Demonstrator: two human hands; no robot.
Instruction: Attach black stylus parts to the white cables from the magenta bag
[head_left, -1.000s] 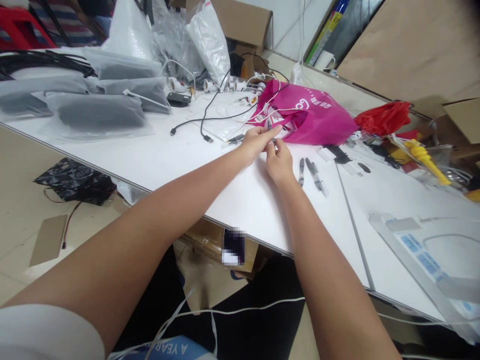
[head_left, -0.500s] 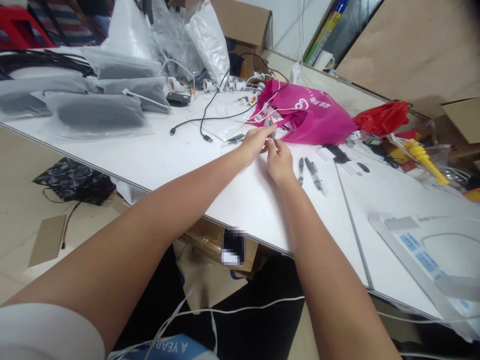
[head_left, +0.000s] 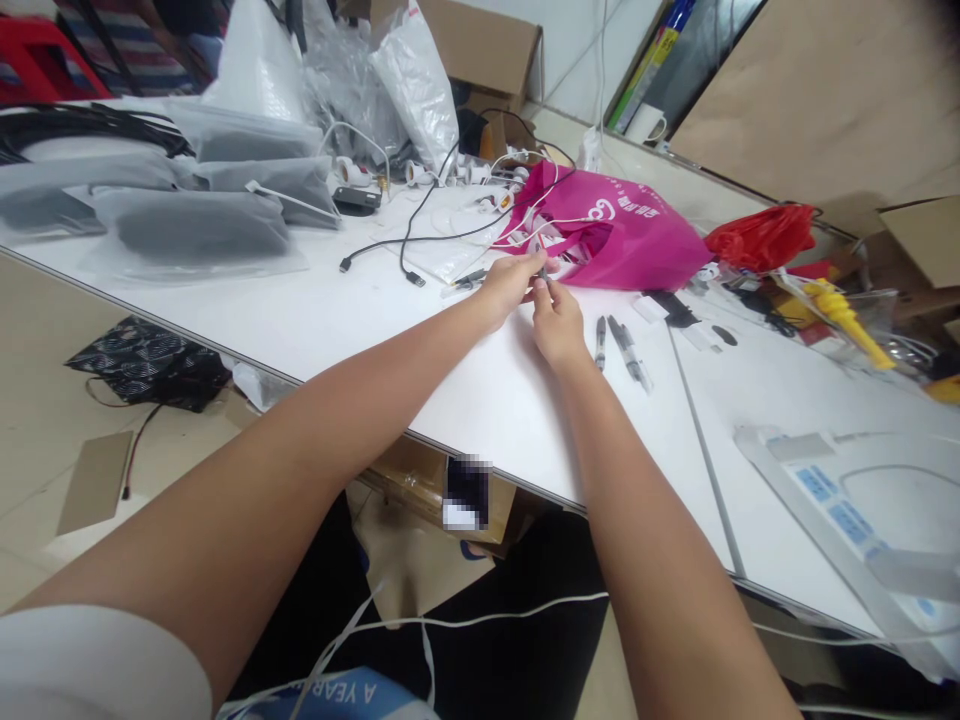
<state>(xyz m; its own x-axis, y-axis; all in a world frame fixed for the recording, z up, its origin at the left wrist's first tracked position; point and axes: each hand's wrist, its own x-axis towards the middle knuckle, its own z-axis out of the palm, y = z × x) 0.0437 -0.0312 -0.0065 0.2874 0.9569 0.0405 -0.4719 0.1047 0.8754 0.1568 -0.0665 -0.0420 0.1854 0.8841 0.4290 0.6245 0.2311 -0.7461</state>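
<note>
A dark pen [head_left: 543, 272] is held between both hands above the white table [head_left: 480, 390], in front of the pink bag [head_left: 645, 235]. My left hand [head_left: 511, 287] is closed on its upper part, and my right hand [head_left: 559, 320] pinches its lower part. The fingers hide much of the pen. Several pens lie close by: one [head_left: 601, 343] and a clear-and-dark pair [head_left: 628, 352] to the right of my right hand, and more pen parts [head_left: 470, 279] just left of my left hand.
Black cables [head_left: 409, 240] and lamp sockets [head_left: 352, 172] lie behind my hands. Grey wrapped packages [head_left: 199, 225] are at the left. A red bag [head_left: 761, 238], a yellow tool [head_left: 847, 320] and a power strip in plastic [head_left: 832, 505] are at the right.
The fingers of my left hand have shifted slightly at the top of the pen. My right hand has barely moved, and the pen is still between both hands.
</note>
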